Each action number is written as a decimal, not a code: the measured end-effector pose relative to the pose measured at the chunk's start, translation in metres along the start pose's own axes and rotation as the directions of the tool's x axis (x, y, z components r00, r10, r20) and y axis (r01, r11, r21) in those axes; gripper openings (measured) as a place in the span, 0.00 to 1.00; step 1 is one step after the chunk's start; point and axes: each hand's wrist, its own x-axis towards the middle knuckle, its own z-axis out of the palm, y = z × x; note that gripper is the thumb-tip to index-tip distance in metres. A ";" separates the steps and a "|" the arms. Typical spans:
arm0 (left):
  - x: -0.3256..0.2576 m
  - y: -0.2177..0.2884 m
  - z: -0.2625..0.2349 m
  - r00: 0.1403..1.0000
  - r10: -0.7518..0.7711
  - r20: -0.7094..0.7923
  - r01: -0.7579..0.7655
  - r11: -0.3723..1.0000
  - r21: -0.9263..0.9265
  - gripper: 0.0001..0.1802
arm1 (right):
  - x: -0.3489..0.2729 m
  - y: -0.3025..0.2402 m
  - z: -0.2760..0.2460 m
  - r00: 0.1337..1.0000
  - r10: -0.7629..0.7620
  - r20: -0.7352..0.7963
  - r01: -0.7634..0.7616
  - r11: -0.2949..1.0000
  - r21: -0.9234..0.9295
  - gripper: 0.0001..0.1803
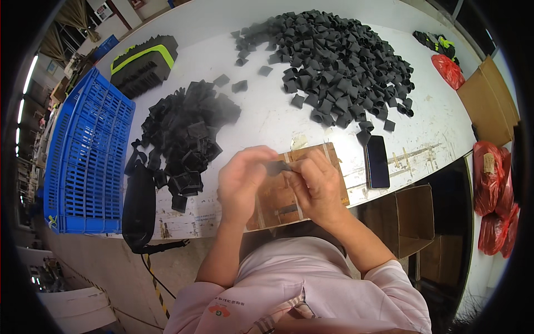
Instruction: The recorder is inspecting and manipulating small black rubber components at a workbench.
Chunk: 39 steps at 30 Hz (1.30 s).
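A small black fabric piece (276,167) is held between my two hands, over a worn brown board (289,213) at the table's near edge. The fingertips of my right hand (318,181) pinch its right end. My left hand (240,181), somewhat blurred, closes on its left end. To the left of my hands lies a heap of flat black pieces (192,131). Beyond them, toward the back right, spreads a large pile of short black tube-like loops (339,61), with a few strays around it.
A blue plastic crate (92,161) and a black pouch (139,206) stand at the left. Behind them is a dark stack with a lime stripe (143,62). A phone (377,162) lies to the right. Cardboard (485,103) and red bags (490,178) are farther right.
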 end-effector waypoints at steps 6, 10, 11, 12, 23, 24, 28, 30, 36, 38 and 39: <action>0.006 0.010 -0.004 0.997 -0.008 0.077 -0.018 0.943 0.332 0.05 | 0.005 -0.011 -0.008 0.967 0.208 0.147 -0.234 0.954 0.190 0.08; 0.001 -0.005 -0.005 0.999 0.034 0.030 -0.043 0.914 0.403 0.04 | 0.005 -0.002 -0.003 0.992 0.035 0.124 -0.033 0.999 -0.016 0.08; 0.002 -0.005 -0.005 0.999 0.033 -0.001 -0.029 0.911 0.411 0.04 | 0.005 0.000 -0.003 0.991 0.023 0.128 -0.015 0.998 -0.067 0.07; 0.001 -0.007 -0.005 0.994 0.088 -0.072 -0.038 0.856 0.516 0.04 | 0.008 0.010 -0.005 0.990 0.007 0.140 -0.007 1.000 0.005 0.06; -0.080 -0.076 -0.134 0.959 0.072 -0.274 0.265 0.107 0.958 0.18 | -0.055 0.013 0.016 0.580 0.659 0.479 -0.807 0.385 0.447 0.20; -0.075 -0.071 -0.128 0.954 0.073 -0.292 0.286 0.079 0.955 0.16 | -0.062 0.009 0.021 0.575 0.660 0.483 -0.810 0.380 0.446 0.20; -0.072 -0.073 -0.142 0.964 0.111 -0.242 0.233 0.084 0.969 0.08 | -0.081 0.007 0.039 0.577 0.571 0.583 -0.812 0.476 0.338 0.20; -0.072 -0.067 -0.146 0.917 0.085 -0.390 0.341 0.339 0.877 0.06 | -0.081 0.002 0.042 0.625 0.514 0.588 -0.751 0.603 0.271 0.19; -0.059 -0.031 -0.112 0.739 -0.352 -0.575 0.435 0.900 0.009 0.06 | -0.061 -0.024 0.052 0.781 0.409 0.471 -0.570 0.775 0.273 0.14; -0.059 -0.035 -0.097 0.715 -0.636 -0.291 0.410 0.718 -0.563 0.04 | -0.054 -0.031 0.064 0.830 0.378 0.410 -0.513 0.807 0.294 0.15; -0.065 -0.042 -0.098 0.742 -0.627 -0.237 0.409 0.704 -0.580 0.05 | -0.048 -0.036 0.070 0.872 0.330 0.362 -0.449 0.834 0.321 0.15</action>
